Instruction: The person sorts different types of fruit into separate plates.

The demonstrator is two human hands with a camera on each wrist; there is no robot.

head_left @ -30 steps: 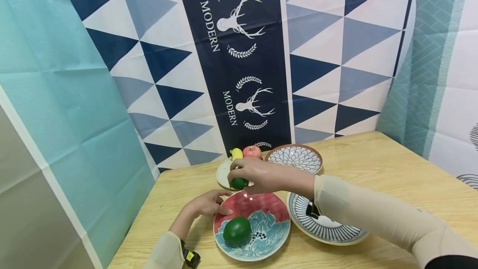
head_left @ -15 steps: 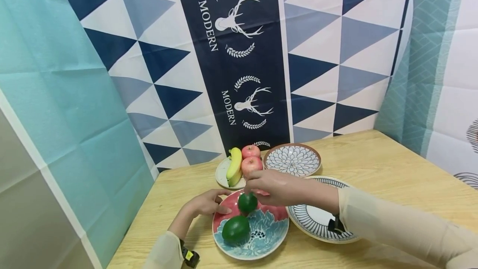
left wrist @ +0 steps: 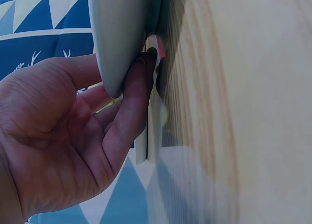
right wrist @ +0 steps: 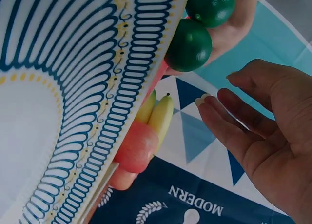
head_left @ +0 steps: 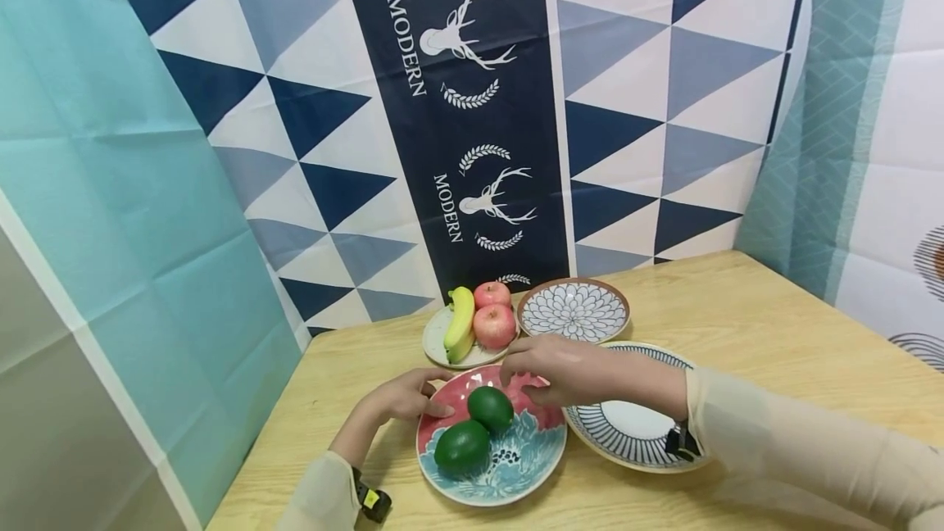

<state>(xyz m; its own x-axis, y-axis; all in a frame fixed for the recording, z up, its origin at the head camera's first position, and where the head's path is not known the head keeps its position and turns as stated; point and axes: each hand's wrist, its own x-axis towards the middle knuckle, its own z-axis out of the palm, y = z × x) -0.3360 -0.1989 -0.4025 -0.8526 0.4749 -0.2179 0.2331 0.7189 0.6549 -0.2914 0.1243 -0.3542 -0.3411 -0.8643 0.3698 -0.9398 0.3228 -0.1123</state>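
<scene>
A red and blue flower-patterned plate [head_left: 531,465] sits at the front of the table, bearing two smooth, dark green oval fruits. The smaller green fruit [head_left: 490,410] lies against the larger green fruit [head_left: 462,448]. My left hand [head_left: 401,400] grips the plate's left rim; in the left wrist view the thumb is on one side of the rim and the fingers curl under it. Above the plate's upper right part hovers my right hand [head_left: 568,369], fingers loosely bent and holding nothing, apart from the fruits.
Behind, a small pale plate [head_left: 437,342] carries yellow bananas [head_left: 460,326], a front apple [head_left: 495,326] and a rear apple [head_left: 492,294]. A brown-rimmed plate [head_left: 574,311] stands to its right. Under my right forearm lies a striped plate [head_left: 627,437]. Patterned cloth [head_left: 627,146] hangs behind the table.
My right hand carried the smaller green fruit from the pale plate to the flower-patterned plate, let go of it and drew slightly right. My left hand stayed on the rim.
</scene>
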